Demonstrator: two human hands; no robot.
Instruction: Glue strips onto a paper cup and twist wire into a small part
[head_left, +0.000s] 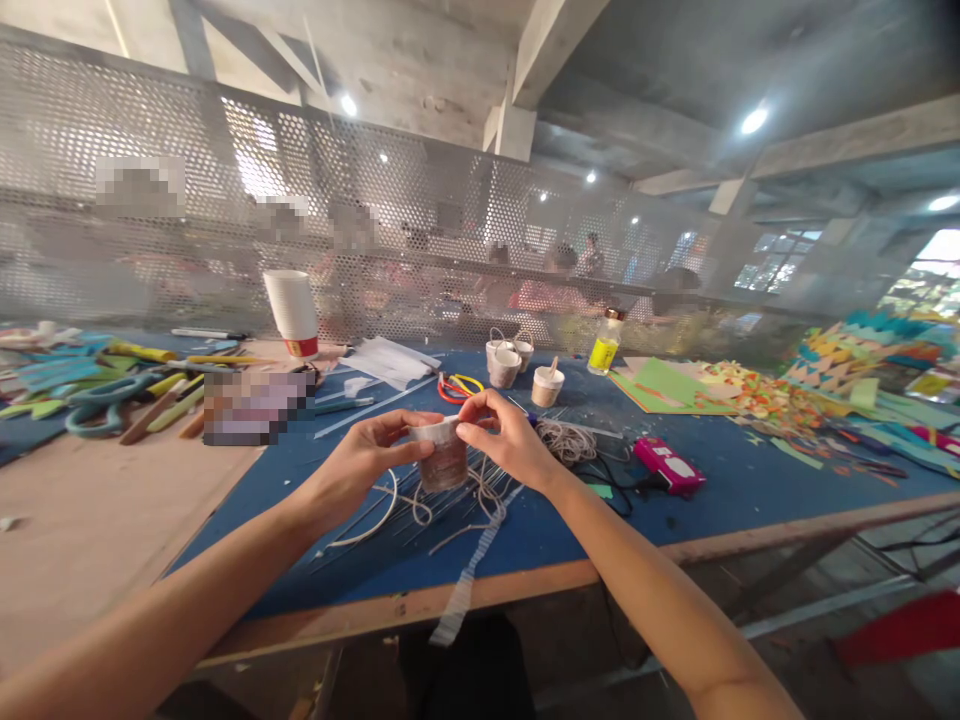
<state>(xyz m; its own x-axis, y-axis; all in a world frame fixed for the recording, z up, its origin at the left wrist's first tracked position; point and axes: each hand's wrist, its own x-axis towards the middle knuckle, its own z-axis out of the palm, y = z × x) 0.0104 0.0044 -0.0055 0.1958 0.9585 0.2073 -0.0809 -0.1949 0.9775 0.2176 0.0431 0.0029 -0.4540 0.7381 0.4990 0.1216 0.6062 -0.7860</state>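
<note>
A small brownish cup with a whitish rim [442, 465] is held up over the blue table mat. My left hand [375, 455] pinches its rim from the left, thumb in front. On the right side, my right hand [499, 435] has thumb and forefinger closed at the same rim. Beneath the cup lie loops of pale cord [390, 515] and many thin sticks. A crinkled pale strip [469, 580] runs from below the cup over the table's front edge.
Small cups [504, 367], another cup [548, 386], a yellow bottle [604, 345] and stacked paper cups [292, 310] stand behind. A magenta device [669, 466] and tangled cord [570, 440] lie right; scissors [109, 400] lie left. People sit beyond the perforated screen [427, 270].
</note>
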